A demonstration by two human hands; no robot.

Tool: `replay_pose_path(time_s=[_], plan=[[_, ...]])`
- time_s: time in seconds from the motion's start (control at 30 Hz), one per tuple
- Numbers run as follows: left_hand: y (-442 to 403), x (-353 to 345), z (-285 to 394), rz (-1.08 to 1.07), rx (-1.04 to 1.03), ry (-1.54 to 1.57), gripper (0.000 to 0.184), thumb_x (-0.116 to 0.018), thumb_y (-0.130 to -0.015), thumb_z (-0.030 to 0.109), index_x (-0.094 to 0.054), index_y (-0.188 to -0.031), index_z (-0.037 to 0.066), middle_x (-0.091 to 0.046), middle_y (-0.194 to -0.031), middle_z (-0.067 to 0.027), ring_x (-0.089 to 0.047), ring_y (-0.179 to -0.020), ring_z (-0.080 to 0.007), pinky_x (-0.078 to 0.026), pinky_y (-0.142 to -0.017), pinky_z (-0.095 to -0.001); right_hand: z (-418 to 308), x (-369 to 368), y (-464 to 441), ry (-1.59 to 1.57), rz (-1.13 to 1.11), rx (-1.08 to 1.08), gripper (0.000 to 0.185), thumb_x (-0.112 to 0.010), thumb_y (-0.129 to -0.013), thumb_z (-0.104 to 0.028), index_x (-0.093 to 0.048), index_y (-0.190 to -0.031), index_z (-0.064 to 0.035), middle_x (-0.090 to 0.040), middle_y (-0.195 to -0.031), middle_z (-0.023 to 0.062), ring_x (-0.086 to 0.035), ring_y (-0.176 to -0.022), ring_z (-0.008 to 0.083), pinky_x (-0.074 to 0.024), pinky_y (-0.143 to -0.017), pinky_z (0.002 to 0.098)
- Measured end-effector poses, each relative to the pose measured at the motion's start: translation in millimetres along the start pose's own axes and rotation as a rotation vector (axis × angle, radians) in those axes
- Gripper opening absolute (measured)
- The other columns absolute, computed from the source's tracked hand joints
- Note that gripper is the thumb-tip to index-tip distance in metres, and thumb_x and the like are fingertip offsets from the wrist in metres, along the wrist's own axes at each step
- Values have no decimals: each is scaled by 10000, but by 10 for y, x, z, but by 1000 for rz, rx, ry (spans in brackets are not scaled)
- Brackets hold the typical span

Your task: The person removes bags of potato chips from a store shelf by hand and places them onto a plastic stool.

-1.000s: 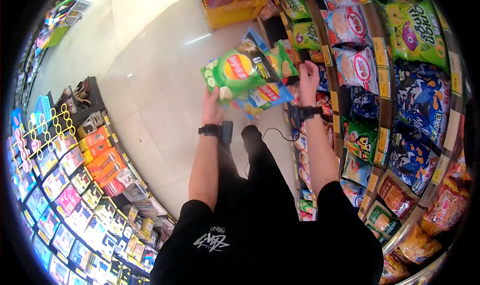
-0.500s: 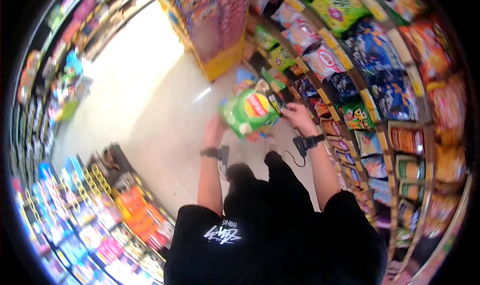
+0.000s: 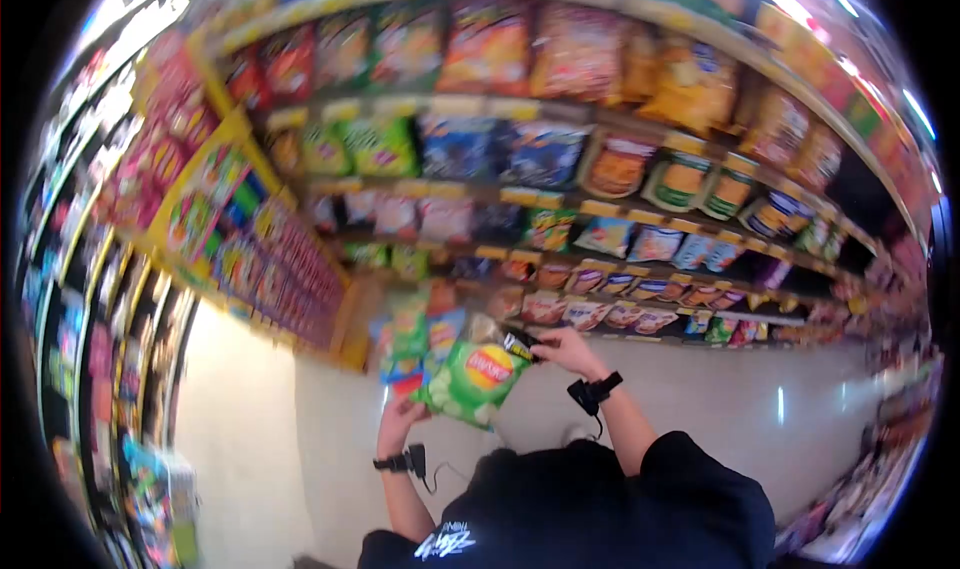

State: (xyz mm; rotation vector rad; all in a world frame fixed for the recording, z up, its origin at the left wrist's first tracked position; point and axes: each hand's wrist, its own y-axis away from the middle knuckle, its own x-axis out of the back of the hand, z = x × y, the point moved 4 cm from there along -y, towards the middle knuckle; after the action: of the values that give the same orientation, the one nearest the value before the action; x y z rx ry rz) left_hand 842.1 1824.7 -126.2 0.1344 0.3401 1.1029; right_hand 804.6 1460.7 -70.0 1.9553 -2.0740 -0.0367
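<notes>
A green Lay's chip bag [image 3: 478, 381] is held between my hands above the floor, tilted with its dark top corner to the right. My right hand [image 3: 566, 350] pinches that dark upper corner. At the bag's lower left edge, my left hand [image 3: 399, 415] is closed, its fingertips partly hidden by packaging. Just beyond the left hand are blurred blue, red and green packets [image 3: 405, 344]; I cannot tell whether they are held or rest on something.
Shelves of bagged snacks [image 3: 500, 154] curve across the front and right. A yellow-edged display stand [image 3: 250, 239] is at the left front, with more stocked shelves [image 3: 85, 299] beyond it. The pale tiled floor [image 3: 700, 389] runs below the snack shelves.
My view has swung up and right, so the snack shelves now face me. The chip bag stays in my hands, and the coloured packets beyond my left hand show more.
</notes>
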Motion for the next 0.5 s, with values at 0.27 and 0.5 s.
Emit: replay_pose_path(time_s=[0.27, 0.5], plan=[[-264, -1482, -260, -258, 34, -119, 224, -594, -849, 34, -561, -1059, -38, -665, -928, -89, -639, -809, -132, -508, -730, -253, 273, 1175, 1666, -38, 315, -9, 206, -645, -841, -143, -641, -944, 35, -652, -779, 40, -587, -707, 92, -466, -650, 245], [41, -3517, -507, -531, 51, -292, 197, -604, -872, 122, -655, -965, -44, -676, -851, -70, -633, -771, -137, -510, -692, -274, 969, 2271, 3452, -280, 812, 33, 182, -680, -800, -91, -634, -920, 38, -648, -780, 48, -599, -700, 98, -490, -652, 242]])
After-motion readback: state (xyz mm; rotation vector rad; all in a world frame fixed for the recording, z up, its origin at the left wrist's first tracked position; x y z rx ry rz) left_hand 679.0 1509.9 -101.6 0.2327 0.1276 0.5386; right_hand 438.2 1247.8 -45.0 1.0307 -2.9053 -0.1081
